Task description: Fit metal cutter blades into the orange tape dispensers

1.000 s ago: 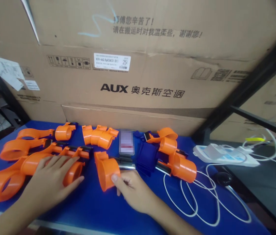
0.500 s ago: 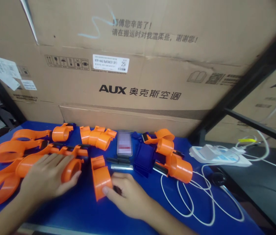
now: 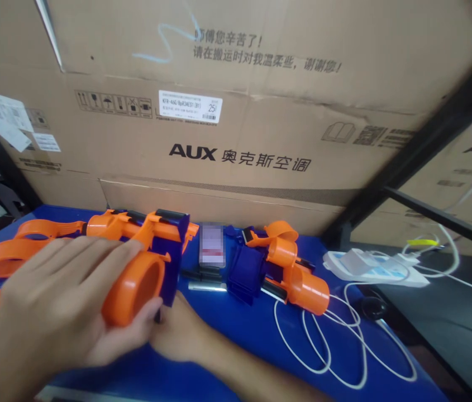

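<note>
My left hand [image 3: 63, 296] is wrapped round an orange plastic tape dispenser [image 3: 137, 285], raised off the table at the front left. A dark blue plate [image 3: 169, 259] and a black roller [image 3: 171, 216] show at its right end. Close behind that end is my right hand [image 3: 179, 332], its fingers hidden by the dispenser and my left thumb. Left of and behind my left hand lie more orange dispensers with looped handles [image 3: 45, 228].
On the blue table [image 3: 219, 346] lie a phone [image 3: 211, 245], blue plates [image 3: 244, 272] and more orange dispensers [image 3: 309, 287]. White cables and a power strip [image 3: 378, 268] are on the right. A large cardboard box [image 3: 239, 128] stands behind, beside black frame bars [image 3: 424, 117].
My left hand has lifted the dispenser up from the table and closer to me. My right hand has shifted left, and the orange piece it held is now out of sight.
</note>
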`<move>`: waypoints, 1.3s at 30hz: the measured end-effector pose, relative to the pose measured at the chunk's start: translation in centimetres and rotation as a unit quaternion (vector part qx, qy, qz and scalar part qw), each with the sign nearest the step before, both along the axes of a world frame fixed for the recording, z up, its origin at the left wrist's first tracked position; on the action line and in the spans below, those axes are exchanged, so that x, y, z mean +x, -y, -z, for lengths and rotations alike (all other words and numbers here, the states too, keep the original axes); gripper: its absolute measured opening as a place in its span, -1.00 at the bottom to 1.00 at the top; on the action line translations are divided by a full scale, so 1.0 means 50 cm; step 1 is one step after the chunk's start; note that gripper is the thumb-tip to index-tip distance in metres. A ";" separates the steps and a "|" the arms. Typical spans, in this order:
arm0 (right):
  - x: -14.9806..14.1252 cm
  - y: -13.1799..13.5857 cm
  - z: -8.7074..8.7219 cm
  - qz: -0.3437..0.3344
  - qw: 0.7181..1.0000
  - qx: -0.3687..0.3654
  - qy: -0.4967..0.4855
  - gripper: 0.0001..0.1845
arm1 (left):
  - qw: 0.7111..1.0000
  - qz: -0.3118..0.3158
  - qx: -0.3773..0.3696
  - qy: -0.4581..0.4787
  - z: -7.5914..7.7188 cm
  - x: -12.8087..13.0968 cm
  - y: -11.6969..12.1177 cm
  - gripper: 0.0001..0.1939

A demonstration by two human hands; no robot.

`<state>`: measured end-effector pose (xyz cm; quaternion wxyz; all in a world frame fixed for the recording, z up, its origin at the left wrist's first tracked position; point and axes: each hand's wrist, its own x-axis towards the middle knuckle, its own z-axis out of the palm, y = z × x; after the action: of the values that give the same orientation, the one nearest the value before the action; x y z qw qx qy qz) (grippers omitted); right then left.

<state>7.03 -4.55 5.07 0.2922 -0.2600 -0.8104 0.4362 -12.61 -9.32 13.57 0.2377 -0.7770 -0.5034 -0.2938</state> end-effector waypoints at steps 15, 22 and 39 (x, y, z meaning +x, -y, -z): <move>0.235 -0.018 -0.046 0.181 0.942 -0.266 -0.099 -0.39 | 0.998 0.064 -0.024 0.015 0.094 0.107 -0.008 -0.36; 0.177 -0.054 -0.023 0.190 0.950 -0.226 -0.100 -0.65 | 0.991 0.114 -0.075 -0.010 0.145 0.142 0.006 0.14; 0.244 -0.101 -0.059 0.174 0.975 -0.124 -0.051 -0.87 | 0.986 -0.010 -0.128 -0.103 0.218 0.045 -0.037 0.03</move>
<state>19.22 0.53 8.02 0.3698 -0.4092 -0.6761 0.4885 -10.37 -7.49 2.65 0.1894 -0.8219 -0.5178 -0.1431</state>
